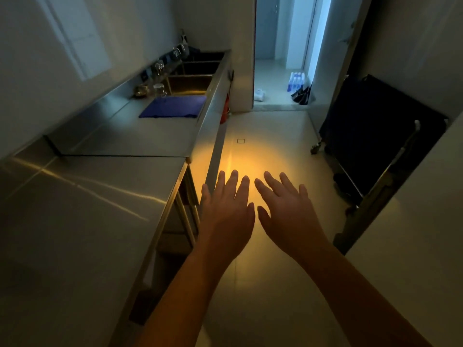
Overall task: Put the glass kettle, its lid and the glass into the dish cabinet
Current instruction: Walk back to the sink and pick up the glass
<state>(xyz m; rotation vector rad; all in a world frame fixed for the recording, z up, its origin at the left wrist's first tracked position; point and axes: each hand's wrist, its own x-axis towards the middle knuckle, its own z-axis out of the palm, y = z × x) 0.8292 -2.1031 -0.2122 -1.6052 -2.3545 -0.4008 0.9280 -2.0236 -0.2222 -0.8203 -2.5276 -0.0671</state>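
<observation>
1. Your left hand [225, 211] and right hand [288, 211] hover over the floor [275, 126], fingers [234, 182] spread, holding nothing, probably because nothing is within reach yet.
2. The glassware [159, 89] stands far along the surface [100, 196], beside the sink [190, 83]. Kettle, lid and glass are indistinguishable here.

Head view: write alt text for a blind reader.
The left hand and right hand reach forward, open and empty, over a yellow-lit floor in a dim kitchen. To their left runs a steel counter with a blue mat, glassware and a sink farther along.
</observation>
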